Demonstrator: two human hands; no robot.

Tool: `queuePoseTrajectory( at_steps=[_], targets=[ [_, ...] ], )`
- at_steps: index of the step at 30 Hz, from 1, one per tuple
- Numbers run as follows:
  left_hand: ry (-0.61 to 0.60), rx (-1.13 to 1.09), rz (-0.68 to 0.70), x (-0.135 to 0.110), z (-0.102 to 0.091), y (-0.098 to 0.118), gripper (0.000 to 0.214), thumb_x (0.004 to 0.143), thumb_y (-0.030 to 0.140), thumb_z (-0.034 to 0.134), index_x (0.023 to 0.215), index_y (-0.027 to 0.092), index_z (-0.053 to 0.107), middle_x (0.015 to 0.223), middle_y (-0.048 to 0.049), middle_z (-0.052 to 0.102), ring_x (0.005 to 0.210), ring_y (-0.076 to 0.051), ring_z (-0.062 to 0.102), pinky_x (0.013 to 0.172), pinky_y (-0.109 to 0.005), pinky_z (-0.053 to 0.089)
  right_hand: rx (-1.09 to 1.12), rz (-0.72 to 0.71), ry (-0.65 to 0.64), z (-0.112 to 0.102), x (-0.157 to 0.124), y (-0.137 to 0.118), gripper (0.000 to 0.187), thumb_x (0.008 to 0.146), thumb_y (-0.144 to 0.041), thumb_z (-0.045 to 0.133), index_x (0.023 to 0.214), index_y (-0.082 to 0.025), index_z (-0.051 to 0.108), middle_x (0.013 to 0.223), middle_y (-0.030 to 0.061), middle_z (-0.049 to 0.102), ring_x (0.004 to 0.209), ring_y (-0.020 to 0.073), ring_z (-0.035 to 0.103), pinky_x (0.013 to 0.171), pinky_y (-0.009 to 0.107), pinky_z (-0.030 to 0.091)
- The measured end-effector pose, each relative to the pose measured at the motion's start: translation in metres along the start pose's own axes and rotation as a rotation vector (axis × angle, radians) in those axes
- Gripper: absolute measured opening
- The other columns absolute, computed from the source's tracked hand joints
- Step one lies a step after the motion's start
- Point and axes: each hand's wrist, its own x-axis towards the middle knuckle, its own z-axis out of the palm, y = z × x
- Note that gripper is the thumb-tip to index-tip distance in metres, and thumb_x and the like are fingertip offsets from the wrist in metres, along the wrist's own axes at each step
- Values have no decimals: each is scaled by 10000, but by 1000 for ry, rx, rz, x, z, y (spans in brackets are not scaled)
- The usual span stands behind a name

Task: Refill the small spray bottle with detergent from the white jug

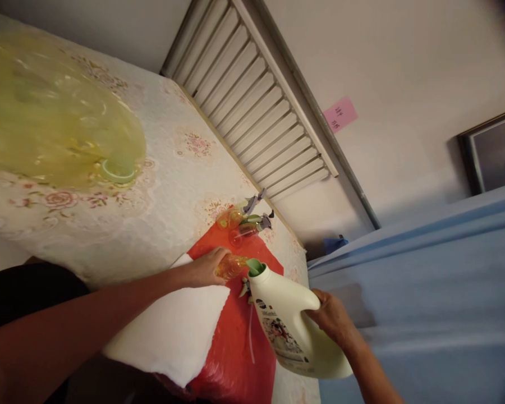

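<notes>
My left hand (208, 268) is closed around a clear ribbed bottle (232, 267) that looks orange over the red sheet. My right hand (333, 317) grips the handle of a large pale-green jug (290, 325) with a printed label. The jug is tilted, and its green spout (256, 267) is at the bottle's mouth. Any liquid passing between them is too small to make out. Beside the spout lies a detached spray head (246, 288) with a thin tube. Two clear spray bottles (229, 217) with grey triggers stand farther back on the red sheet.
A red plastic sheet (231, 342) and a white cloth (172, 331) lie on the floral tablecloth (164, 140). At the left sits a big yellow translucent plastic bag (54, 112). A radiator (252, 101) borders the far edge, and a blue curtain (425, 297) hangs at the right.
</notes>
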Motion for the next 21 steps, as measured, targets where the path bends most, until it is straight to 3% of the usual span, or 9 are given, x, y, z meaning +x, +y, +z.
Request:
queuePoseTrajectory(
  at_steps=[21],
  targets=[
    [-7, -20, -15, 0, -1, 2, 685, 644, 293, 781, 1243, 228, 454, 1228, -86, 539, 1164, -298, 546, 1001, -434, 454, -9, -27, -11, -3, 0, -2, 119, 654, -235, 509, 700, -182, 606, 603, -19, 581, 549, 132, 516, 514, 214, 378]
  ],
)
